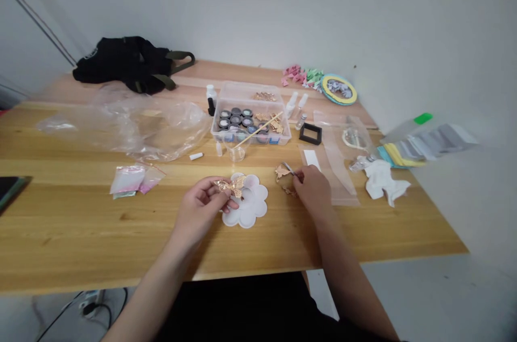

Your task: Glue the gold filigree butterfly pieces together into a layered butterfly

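Over white palette [247, 217], left grip [203, 201] holds butterfly [237, 185]

Could not see the part of the gold butterfly [237, 184] covered by the left hand [204, 197], nor some of the white palette [256, 205]; missed the end of the metal tool [288, 168] inside the right hand [313, 188]; found the packets [438, 142] blurred; could not read the marking [92, 54] on the black bag [127, 64]; saw the dark device [8, 189] cut off at left.

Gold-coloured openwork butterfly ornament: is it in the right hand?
No, the left hand holds the butterfly ornament, while the right hand grips a slim grey metal tool.
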The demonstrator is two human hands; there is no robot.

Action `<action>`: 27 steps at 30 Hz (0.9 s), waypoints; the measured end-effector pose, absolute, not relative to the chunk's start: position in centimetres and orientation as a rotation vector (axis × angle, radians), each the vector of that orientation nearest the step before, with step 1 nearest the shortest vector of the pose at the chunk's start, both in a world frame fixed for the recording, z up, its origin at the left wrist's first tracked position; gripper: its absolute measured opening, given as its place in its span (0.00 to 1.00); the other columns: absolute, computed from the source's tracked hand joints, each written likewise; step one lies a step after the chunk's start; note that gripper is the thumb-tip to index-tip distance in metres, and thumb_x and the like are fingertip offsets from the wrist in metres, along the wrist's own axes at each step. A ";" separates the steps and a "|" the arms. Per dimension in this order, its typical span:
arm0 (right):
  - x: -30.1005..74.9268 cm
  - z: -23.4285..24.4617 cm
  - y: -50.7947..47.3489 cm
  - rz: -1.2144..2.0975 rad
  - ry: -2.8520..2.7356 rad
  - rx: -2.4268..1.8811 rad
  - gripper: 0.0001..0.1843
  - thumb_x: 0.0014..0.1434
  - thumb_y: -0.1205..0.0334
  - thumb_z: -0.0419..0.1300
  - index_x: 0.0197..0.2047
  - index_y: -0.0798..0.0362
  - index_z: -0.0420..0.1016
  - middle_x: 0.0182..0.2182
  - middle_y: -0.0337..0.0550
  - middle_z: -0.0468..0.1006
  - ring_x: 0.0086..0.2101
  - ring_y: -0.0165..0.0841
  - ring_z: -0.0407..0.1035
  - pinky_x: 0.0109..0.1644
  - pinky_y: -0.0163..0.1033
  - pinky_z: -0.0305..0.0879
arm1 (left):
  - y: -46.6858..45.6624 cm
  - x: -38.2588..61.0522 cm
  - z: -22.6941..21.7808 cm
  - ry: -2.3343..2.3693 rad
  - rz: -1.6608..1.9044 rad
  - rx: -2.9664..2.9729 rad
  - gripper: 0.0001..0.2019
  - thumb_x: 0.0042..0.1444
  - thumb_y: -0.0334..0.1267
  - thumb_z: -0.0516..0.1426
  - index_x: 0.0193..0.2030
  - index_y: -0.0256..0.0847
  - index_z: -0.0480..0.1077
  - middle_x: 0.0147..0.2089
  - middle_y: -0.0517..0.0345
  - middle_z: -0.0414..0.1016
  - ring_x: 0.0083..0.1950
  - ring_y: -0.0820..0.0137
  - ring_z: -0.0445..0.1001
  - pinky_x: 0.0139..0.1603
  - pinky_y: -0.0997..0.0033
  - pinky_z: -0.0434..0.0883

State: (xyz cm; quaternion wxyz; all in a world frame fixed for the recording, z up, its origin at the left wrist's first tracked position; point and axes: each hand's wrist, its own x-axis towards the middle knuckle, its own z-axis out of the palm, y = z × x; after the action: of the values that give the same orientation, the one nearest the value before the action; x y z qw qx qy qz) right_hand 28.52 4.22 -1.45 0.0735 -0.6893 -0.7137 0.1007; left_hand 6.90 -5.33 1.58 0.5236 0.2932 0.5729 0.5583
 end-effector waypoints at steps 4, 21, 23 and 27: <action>28.8 -1.8 4.1 0.276 -2.085 -2.063 0.08 0.58 0.67 0.55 0.34 0.54 0.76 0.36 0.49 0.78 0.38 0.39 0.71 0.36 0.39 0.60 | -5.6 6.8 1.5 1.303 1.280 0.736 0.08 0.43 0.38 0.66 0.30 0.37 0.75 0.21 0.58 0.77 0.22 0.72 0.72 0.25 0.74 0.68; 29.8 -3.2 4.3 0.375 -1.941 -1.781 0.15 0.55 0.70 0.49 0.40 0.55 0.75 0.38 0.52 0.77 0.39 0.41 0.71 0.45 0.45 0.66 | -7.2 7.6 4.3 1.275 1.262 0.933 0.10 0.46 0.40 0.66 0.18 0.42 0.76 0.19 0.54 0.76 0.23 0.68 0.71 0.27 0.69 0.69; 29.7 -3.2 4.2 0.412 -1.929 -1.787 0.15 0.55 0.70 0.49 0.40 0.55 0.74 0.38 0.52 0.78 0.40 0.42 0.72 0.45 0.45 0.66 | -7.2 7.6 4.3 1.277 1.254 0.961 0.10 0.46 0.40 0.66 0.17 0.42 0.76 0.20 0.54 0.76 0.23 0.68 0.72 0.27 0.69 0.70; 29.3 -2.7 3.9 0.442 -1.927 -1.873 0.17 0.59 0.71 0.47 0.45 0.54 0.73 0.41 0.50 0.80 0.42 0.40 0.72 0.46 0.43 0.65 | -7.0 7.4 3.6 1.326 1.235 0.982 0.09 0.47 0.40 0.65 0.19 0.42 0.77 0.20 0.55 0.76 0.23 0.69 0.71 0.26 0.71 0.69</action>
State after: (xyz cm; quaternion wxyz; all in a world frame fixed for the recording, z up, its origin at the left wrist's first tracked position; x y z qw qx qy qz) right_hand 29.35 3.94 -2.65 0.2078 -0.6728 -0.6921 0.1589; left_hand 7.39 -6.97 3.57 0.5144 0.4084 0.5519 0.5137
